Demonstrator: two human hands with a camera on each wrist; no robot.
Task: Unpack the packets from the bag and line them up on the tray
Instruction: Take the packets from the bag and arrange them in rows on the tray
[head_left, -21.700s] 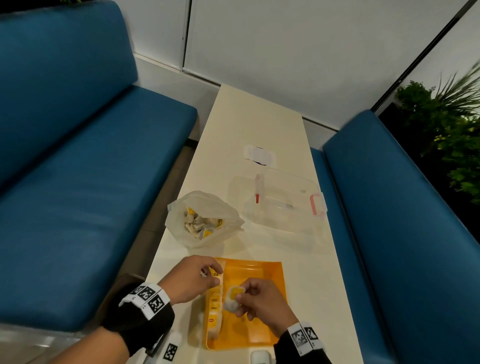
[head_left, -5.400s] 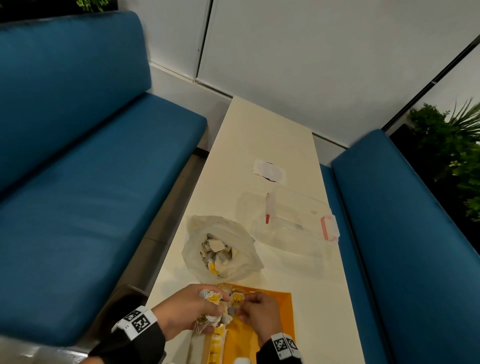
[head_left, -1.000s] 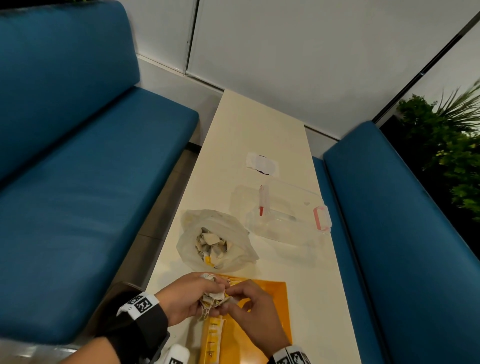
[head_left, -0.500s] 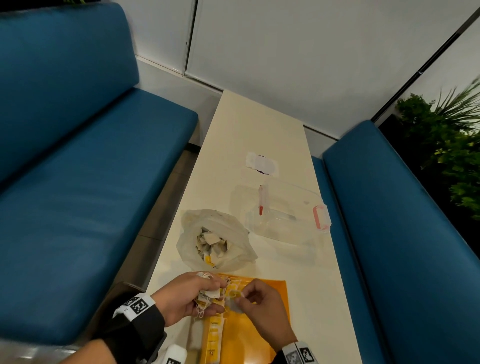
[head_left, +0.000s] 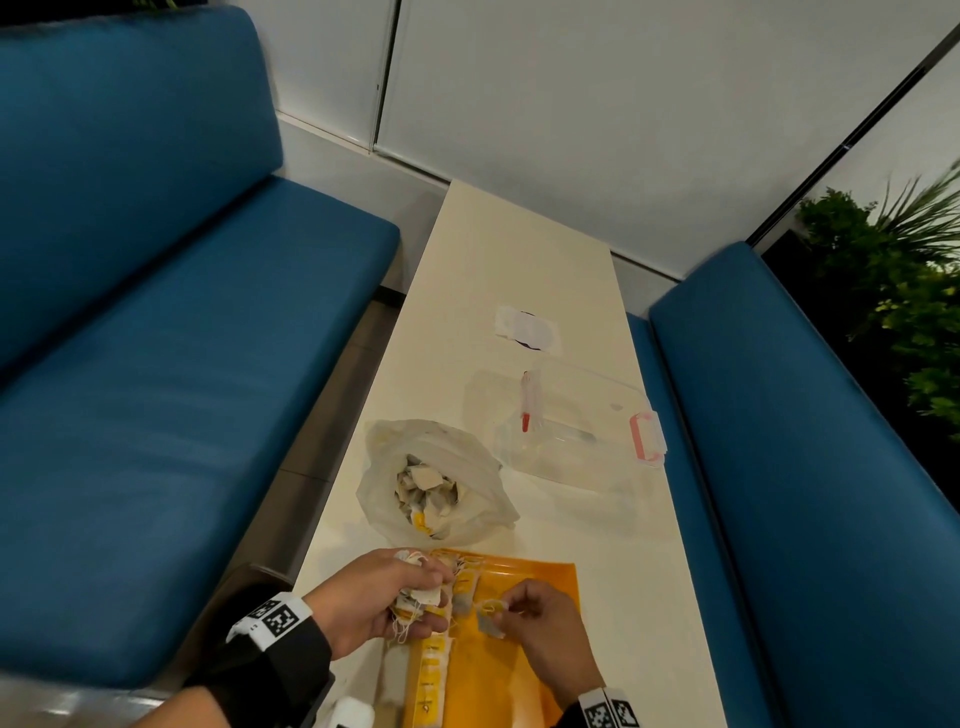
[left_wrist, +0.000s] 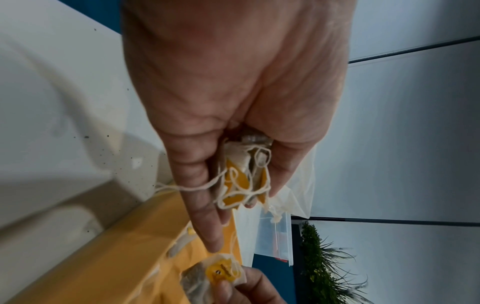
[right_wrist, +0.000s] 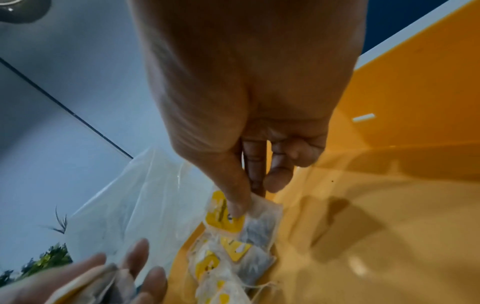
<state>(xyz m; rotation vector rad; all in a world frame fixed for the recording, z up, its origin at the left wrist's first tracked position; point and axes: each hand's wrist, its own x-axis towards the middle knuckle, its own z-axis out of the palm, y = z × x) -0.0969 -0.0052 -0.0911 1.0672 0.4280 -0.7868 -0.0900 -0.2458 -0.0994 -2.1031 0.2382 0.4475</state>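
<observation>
From the head view, the left hand (head_left: 382, 597) clutches a tangled bunch of packets (head_left: 418, 592) at the tray's (head_left: 530, 670) far left corner, while the right hand (head_left: 540, 629) pinches one packet (head_left: 491, 616) over the orange floor. A row of packets (head_left: 431, 675) runs along the tray's left wall. The bag (head_left: 434, 480) sits open on the surface (head_left: 519, 249), just beyond the tray, beside a clear container (head_left: 576, 426).

Left wrist view: fingers (left_wrist: 197, 185) curl round the bunch (left_wrist: 244, 174), strings looping loose.

Right wrist view: thumb and fingers (right_wrist: 233, 185) grip the single packet (right_wrist: 244, 216) just above the row (right_wrist: 228, 267).
</observation>
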